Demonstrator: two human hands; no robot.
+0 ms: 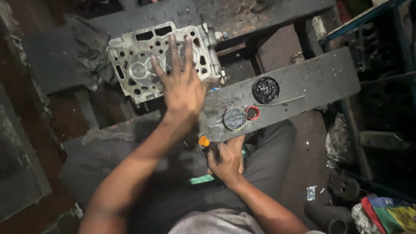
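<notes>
A grey metal cylinder head (138, 60) lies flat across dark wooden planks, its ports and round chambers facing up. My left hand (182, 84) rests on its right part with fingers spread, palm down. My right hand (226, 159) is near my lap, closed around a tool with an orange tip (203, 141) and a green part (201, 179) showing below the fist. Most of the tool is hidden by my fingers.
On the slanted plank (320, 80) to the right sit an open tin of black paste (265, 89), a round grey lid (234, 118) and a small red ring (252, 113). A dark rag (89, 52) lies left of the head. Clutter and coloured cloth (390, 212) fill the lower right.
</notes>
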